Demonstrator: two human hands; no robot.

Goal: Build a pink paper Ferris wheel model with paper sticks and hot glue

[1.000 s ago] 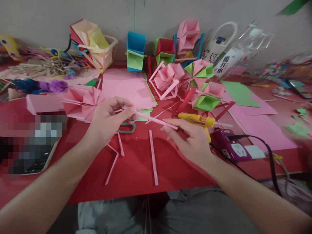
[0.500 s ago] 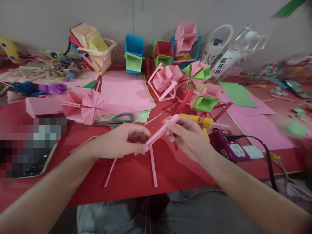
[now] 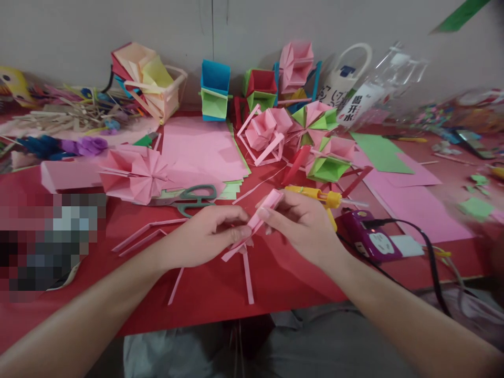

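Both hands are closed in a light pinch on one folded pink paper strip [image 3: 271,199], which is held above the red tabletop [image 3: 291,286] near the middle of the scene, slanting from its near left end to its far right end. The left hand [image 3: 212,233] has its thumb on the near left part of the strip, fingers curled behind; the right hand [image 3: 303,220] presses its thumb on the part farther right, fingers tucked behind as well. Just beyond the left hand, toward the near side, a straight pink strip [image 3: 248,281] lies on the table, its far end reaching up under the held one. Bent pink strips [image 3: 142,229] lie to the left of the left hand, by the forearm. On the far side of that hand are green-handled scissors [image 3: 181,194], beside a folded pink paper form [image 3: 137,170]. A yellow glue gun [image 3: 311,194] lies just behind the right hand, and a purple power socket [image 3: 372,233] stands farther right. Farther back come stacked pink sheets [image 3: 197,144], a pink paper lantern [image 3: 265,134] and a blue-and-green paper form [image 3: 215,79], with a clear bottle [image 3: 405,68] at the far right.
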